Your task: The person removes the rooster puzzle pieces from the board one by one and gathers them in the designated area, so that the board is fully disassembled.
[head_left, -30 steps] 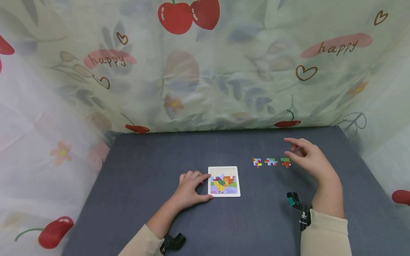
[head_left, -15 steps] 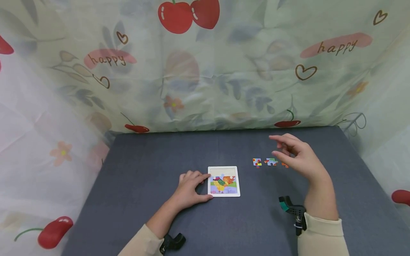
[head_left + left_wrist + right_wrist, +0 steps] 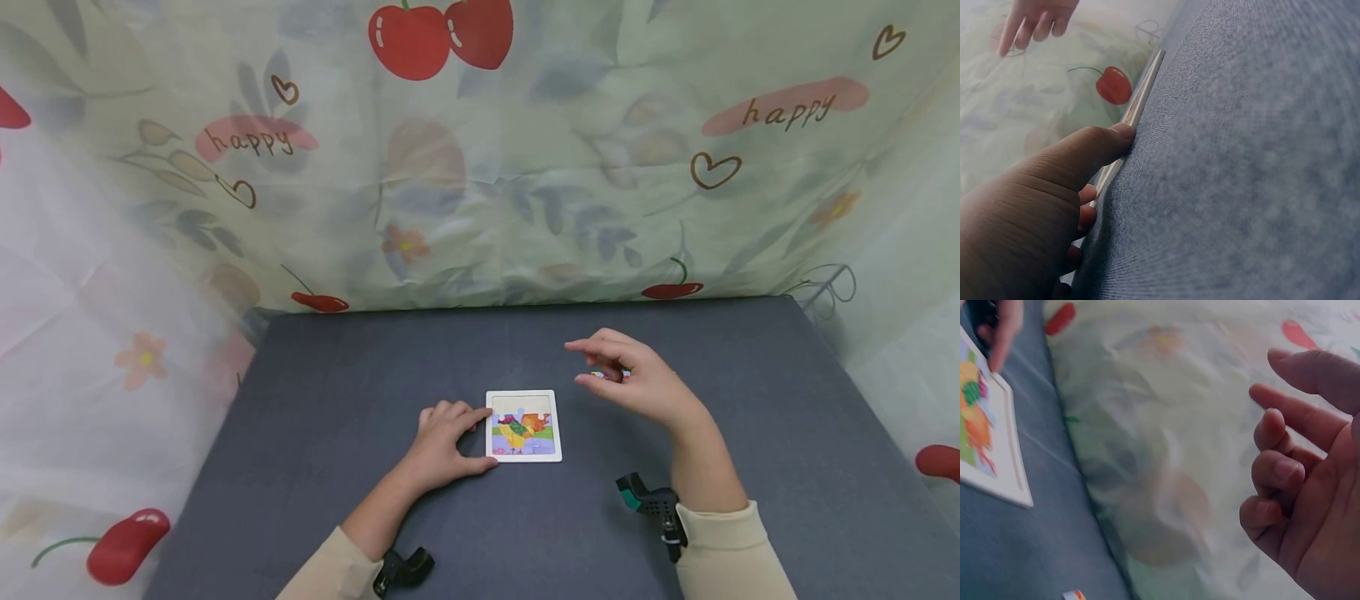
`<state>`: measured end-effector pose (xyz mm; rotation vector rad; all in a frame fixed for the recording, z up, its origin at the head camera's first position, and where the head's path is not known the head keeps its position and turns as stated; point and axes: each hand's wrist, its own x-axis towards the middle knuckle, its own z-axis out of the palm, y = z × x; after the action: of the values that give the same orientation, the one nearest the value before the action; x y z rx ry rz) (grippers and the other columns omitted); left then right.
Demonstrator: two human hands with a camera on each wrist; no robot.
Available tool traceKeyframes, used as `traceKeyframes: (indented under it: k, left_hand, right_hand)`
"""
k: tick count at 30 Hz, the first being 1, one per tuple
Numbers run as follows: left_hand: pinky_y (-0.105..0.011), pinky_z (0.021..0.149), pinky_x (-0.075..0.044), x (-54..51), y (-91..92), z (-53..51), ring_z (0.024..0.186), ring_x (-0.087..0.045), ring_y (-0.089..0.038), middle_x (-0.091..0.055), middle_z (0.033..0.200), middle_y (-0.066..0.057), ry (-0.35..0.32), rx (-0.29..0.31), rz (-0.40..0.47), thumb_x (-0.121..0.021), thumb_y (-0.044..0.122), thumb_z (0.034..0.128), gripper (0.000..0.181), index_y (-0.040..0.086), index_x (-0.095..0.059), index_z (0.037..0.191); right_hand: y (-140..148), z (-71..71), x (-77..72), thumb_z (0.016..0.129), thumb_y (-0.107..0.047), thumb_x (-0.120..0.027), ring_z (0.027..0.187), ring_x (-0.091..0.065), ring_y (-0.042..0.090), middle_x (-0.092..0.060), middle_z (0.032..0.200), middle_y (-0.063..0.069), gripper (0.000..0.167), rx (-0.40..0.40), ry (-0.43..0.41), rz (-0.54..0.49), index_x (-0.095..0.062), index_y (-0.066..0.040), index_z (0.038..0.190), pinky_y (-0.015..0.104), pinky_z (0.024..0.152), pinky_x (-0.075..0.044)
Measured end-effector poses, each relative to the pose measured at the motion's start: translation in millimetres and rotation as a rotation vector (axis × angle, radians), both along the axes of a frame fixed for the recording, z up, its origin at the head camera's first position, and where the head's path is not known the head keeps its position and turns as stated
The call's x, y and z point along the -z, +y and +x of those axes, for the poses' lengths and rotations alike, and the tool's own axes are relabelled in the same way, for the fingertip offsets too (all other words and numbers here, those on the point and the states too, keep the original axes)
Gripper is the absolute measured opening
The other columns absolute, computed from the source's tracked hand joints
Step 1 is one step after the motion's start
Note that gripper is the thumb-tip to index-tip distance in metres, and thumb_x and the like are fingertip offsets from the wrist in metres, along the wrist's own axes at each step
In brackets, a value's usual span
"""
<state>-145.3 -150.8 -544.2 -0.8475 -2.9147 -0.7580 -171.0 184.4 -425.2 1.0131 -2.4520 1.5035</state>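
A jigsaw puzzle board (image 3: 557, 427) with a white frame lies mid-table, its lower part filled by a colourful bird picture and its upper strip bare. Against its left side, my left hand (image 3: 444, 442) rests with index finger and thumb spread, the thumb at the near corner. The left wrist view shows that thumb (image 3: 1124, 131) touching the board's edge. My right hand (image 3: 633, 375) hovers right of the board, thumb and index finger apart, the other fingers loosely bent, holding nothing. It mostly hides the puzzle pieces below; a bit of one puzzle piece (image 3: 1074, 595) shows in the right wrist view.
A dark grey cloth covers the table (image 3: 360, 367). A patterned curtain (image 3: 480, 242) hangs along its far edge, with more fabric at both sides. Each wrist carries a black camera mount, one by the left sleeve (image 3: 333, 567).
My right hand has moved left over the row of puzzle pieces towards the board, covering pieces that showed before. My left hand and the board have stayed in place.
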Motion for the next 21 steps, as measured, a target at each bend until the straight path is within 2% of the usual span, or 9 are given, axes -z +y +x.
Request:
traceKeyframes:
  k: [6,10,15,21]
  left_hand:
    - [-0.042,0.085,-0.027,-2.5,0.0,0.1,0.091,-0.040,-0.010,-0.049,0.096,0.011,-0.009,0.000,0.001,-0.080,0.056,0.0835,0.071,0.021,-0.063,0.143]
    - [-0.042,0.084,-0.027,-3.4,0.3,0.0,0.090,-0.040,-0.011,-0.049,0.096,0.011,-0.014,0.000,-0.003,-0.080,0.056,0.0837,0.071,0.020,-0.063,0.142]
    - [-0.041,0.084,-0.027,-3.4,0.2,-0.2,0.089,-0.039,-0.011,-0.050,0.096,0.011,-0.010,-0.001,-0.009,-0.080,0.056,0.0838,0.071,0.020,-0.063,0.143]
    - [-0.041,0.083,-0.027,-3.2,-0.1,-0.7,0.089,-0.039,-0.010,-0.049,0.096,0.011,-0.003,0.007,-0.002,-0.080,0.056,0.0840,0.070,0.020,-0.063,0.142]
  right_hand:
    - [-25.3,0.0,6.0,0.091,-0.007,-0.079,0.062,-0.037,0.014,-0.055,0.094,0.000,0.034,-0.009,-0.070,0.069,-0.072,-0.009,0.125,0.028,0.061,-0.037]
    - [-38.6,-1.3,15.3,0.091,-0.010,-0.080,0.062,-0.037,0.012,-0.054,0.093,-0.002,0.031,-0.029,-0.105,0.097,-0.074,-0.010,0.122,0.028,0.061,-0.037]
    - [-55.6,-2.3,27.5,0.092,-0.016,-0.080,0.065,-0.042,0.017,-0.057,0.091,0.000,0.031,-0.067,-0.160,0.118,-0.074,-0.009,0.122,0.028,0.061,-0.038]
    - [-71.9,-3.5,47.4,0.092,-0.021,-0.079,0.066,-0.043,0.018,-0.054,0.087,-0.005,0.030,-0.003,-0.227,0.207,-0.075,-0.009,0.119,0.028,0.060,-0.038]
